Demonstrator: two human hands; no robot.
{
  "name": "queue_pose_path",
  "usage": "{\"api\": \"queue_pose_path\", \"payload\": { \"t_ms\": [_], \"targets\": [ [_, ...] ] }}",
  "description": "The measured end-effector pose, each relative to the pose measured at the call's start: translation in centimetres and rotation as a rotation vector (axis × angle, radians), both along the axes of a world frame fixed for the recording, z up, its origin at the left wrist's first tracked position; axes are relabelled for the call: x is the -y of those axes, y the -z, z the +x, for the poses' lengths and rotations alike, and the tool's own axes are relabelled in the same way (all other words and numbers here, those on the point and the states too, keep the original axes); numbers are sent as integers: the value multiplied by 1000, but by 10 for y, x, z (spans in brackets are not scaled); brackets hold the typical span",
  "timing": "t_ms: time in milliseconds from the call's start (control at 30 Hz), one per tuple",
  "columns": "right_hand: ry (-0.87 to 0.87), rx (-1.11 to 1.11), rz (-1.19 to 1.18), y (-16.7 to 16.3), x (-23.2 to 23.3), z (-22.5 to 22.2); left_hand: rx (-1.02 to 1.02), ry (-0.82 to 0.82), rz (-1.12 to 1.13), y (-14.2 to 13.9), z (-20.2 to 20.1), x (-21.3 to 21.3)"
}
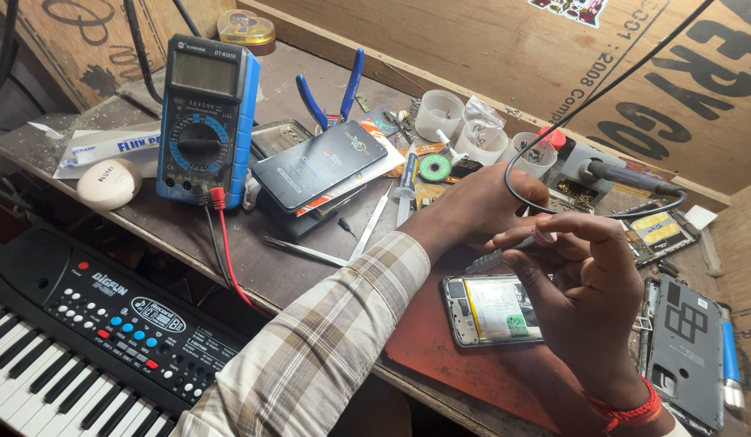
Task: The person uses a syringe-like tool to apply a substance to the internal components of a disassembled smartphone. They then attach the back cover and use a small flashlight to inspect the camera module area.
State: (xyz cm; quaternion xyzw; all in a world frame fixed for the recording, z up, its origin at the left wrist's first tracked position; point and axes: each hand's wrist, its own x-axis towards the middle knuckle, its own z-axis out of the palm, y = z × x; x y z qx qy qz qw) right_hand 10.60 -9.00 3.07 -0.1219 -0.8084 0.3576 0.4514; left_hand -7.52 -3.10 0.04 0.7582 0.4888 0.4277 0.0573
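**Opened phone under the tool on a crowded repair surface**

Opened phone, back cover off and battery exposed, lies on a red mat near the front edge of the surface, directly below both hands. In the head view, the right hand pinches a slim metal tool between thumb and fingers, its tip angled down toward the phone's upper edge. The left hand, in a plaid sleeve, rests curled just behind it; whether it grips anything cannot be told. A black cable loops over the left hand toward a soldering iron in its stand. A blue multimeter, stacked phones, tweezers and a removed back cover crowd around. The likely risk: a slip of the tool could gouge the bare battery, and the draped cable could snag a hand and tug the iron loose.
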Motion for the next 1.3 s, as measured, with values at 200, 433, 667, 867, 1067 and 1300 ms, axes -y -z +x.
{"api": "queue_pose_path", "payload": {
  "t_ms": [200, 433, 667, 867, 1067, 1300],
  "targets": [
    [-38, -11, 16, 0, -1, -1, 21, -30, -41, 0, 0, 0],
    [-53, -19, 18, 0, -1, 1, 30, -24, -19, 2, 0, -1],
    [-24, -13, 63, 3, -2, 1, 34, -18, -20, 3, 2, -5],
    [-24, -17, 115, 5, -2, 0, 55, -36, -54, 0, 2, -2],
    [-28, -16, 105, 7, -4, 0, 41, -32, -59, -1, 2, -1],
    [-3, -2, 130, 8, -3, 2, 48, -46, -78, -2, 5, 0]
  ]
}}
